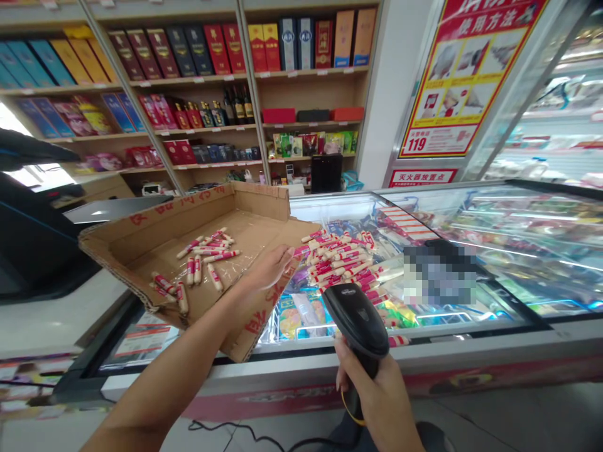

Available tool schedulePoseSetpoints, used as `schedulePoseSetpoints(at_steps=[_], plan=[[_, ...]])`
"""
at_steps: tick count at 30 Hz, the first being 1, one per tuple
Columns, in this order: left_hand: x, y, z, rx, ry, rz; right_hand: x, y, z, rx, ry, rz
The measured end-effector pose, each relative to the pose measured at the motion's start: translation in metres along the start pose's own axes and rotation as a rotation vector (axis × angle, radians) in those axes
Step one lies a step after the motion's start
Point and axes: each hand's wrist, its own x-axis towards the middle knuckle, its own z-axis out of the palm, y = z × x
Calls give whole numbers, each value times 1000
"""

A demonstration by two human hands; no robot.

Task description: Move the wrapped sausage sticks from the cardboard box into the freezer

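Note:
My right hand (377, 395) is wrapped round the handle of a black barcode scanner (358, 317), whose head tilts up and forward. My left hand (273, 267) has its fingers pinched on the end of a sausage (302, 250) in a pink-labelled wrapper, at the edge of a pile. That pile of wrapped sausages (346, 256) lies on the freezer's glass top, just beyond the scanner. Beneath my left forearm is an opened cardboard box (254, 220) with low sides and red handwriting. Several more sausages (198, 260) lie scattered inside it.
A chest freezer (452, 336) with a glass top spans the front, frozen packages showing inside. The scanner's black cable (249, 430) trails along the floor. Dark equipment (32, 232) stands at the left. Shelves (198, 81) of boxed goods line the back wall.

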Motion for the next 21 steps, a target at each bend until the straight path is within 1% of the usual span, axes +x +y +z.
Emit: schedulePoseSetpoints(at_steps=[3, 5, 7, 9, 12, 16, 18, 21], plan=[[32, 14, -3, 174, -2, 114, 0, 0, -6, 0, -4, 11], [60, 28, 1, 258, -62, 215, 0, 1, -8, 4, 7, 28], [90, 42, 10, 329, -110, 251, 0, 1, -10, 1, 12, 41], [119, 52, 23, 340, -136, 257, 0, 0, -14, -6, 17, 51], [154, 57, 41, 339, -258, 301, 1, -4, -20, -29, 45, 49], [180, 47, 56, 259, -414, 342, 5, -7, -30, -77, 88, 46], [186, 40, 61, 245, -468, 340, 8, -7, -33, -91, 65, 74], [188, 32, 67, 256, -512, 315, 10, -6, -34, -96, 59, 89]])
